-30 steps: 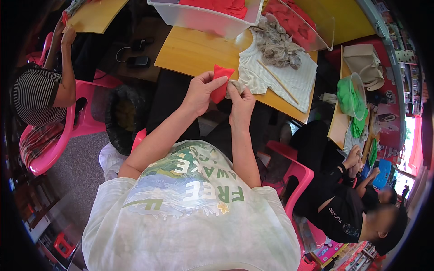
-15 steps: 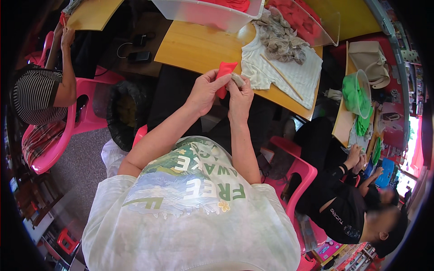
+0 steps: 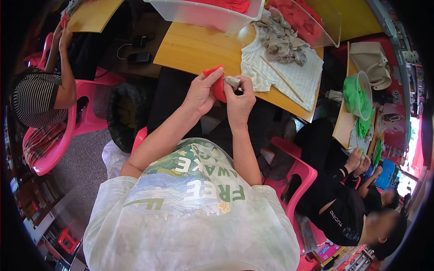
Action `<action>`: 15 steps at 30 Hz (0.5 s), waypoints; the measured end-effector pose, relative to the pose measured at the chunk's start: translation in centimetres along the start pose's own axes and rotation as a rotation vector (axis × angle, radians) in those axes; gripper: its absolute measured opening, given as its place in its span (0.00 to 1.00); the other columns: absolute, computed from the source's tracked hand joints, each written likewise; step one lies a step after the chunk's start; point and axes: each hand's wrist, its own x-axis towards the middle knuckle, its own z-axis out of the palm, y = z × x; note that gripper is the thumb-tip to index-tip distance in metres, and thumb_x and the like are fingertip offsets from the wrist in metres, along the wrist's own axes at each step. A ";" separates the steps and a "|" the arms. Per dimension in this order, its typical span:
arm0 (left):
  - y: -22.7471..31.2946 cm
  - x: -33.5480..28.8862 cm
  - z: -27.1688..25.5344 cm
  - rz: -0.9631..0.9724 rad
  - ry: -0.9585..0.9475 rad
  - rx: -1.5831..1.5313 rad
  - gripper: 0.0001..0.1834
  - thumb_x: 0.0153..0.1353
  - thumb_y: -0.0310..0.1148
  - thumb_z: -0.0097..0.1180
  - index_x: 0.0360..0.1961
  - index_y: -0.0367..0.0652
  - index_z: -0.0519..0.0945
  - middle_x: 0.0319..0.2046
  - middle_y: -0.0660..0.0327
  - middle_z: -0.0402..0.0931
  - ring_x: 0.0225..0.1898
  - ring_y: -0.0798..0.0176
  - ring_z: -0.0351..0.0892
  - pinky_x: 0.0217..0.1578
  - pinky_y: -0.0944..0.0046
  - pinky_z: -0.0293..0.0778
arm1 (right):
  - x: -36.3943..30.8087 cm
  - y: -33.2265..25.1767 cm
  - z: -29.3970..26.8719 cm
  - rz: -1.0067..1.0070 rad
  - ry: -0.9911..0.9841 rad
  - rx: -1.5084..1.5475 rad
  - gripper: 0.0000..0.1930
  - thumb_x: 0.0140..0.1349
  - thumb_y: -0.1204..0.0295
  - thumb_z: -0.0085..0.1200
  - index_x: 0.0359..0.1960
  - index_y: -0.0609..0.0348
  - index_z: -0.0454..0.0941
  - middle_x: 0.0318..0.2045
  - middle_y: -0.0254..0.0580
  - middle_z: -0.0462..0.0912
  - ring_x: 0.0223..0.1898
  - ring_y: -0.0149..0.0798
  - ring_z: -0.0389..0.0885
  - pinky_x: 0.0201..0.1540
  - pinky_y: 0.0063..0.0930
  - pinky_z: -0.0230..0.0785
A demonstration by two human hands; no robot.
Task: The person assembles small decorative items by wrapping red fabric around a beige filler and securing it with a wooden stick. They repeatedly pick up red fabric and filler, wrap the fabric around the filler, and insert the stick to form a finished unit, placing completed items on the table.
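Note:
My left hand [image 3: 200,95] pinches a small red cloth piece [image 3: 219,88], thumb on top and fingers behind. Close beside it, my right hand [image 3: 240,103] is closed on a small greyish-beige wad of stuffing [image 3: 233,81] at the red cloth's right edge. Whether the wad is partly inside the cloth is hidden by my fingers. Both hands are held up just off the near edge of the yellow table [image 3: 181,50]. A white garment [image 3: 298,83] lies on the table to their right, with a thin wooden stick [image 3: 281,77] and a crumpled grey-beige heap [image 3: 285,43] on it.
At the table's back stand a white translucent bin [image 3: 203,17] and a clear bin [image 3: 332,34], both with red cloth. A black-lined bin [image 3: 127,113] stands left. Co-workers sit on both sides; a tub of green pieces [image 3: 357,92] is at right.
The red cloth has turned and shifted slightly left and down, showing a wider face. My hands have moved a little apart, and more of the greyish wad shows.

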 end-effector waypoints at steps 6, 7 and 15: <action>0.5 0.2 0.1 0.050 -0.071 0.002 0.10 0.57 0.29 0.62 0.39 0.41 0.76 0.34 0.64 0.77 0.37 0.70 0.77 0.41 0.68 0.74 | 0.3 0.3 -1.0 -0.073 -0.193 0.031 0.08 0.54 0.75 0.59 0.35 0.66 0.79 0.31 0.40 0.76 0.30 0.32 0.72 0.37 0.25 0.67; 0.6 0.2 0.0 0.058 -0.075 0.037 0.10 0.58 0.29 0.62 0.39 0.40 0.76 0.35 0.63 0.77 0.37 0.70 0.77 0.41 0.68 0.74 | 0.5 0.6 -1.2 -0.122 -0.233 -0.039 0.09 0.55 0.74 0.58 0.36 0.66 0.80 0.33 0.41 0.76 0.32 0.34 0.72 0.39 0.26 0.67; 0.7 -0.2 -0.5 0.040 -0.161 0.217 0.09 0.62 0.30 0.56 0.42 0.39 0.76 0.37 0.62 0.77 0.39 0.69 0.77 0.43 0.67 0.74 | 0.6 1.2 -1.6 -0.013 -0.340 0.015 0.09 0.59 0.72 0.55 0.37 0.66 0.81 0.35 0.44 0.74 0.40 0.38 0.73 0.43 0.28 0.66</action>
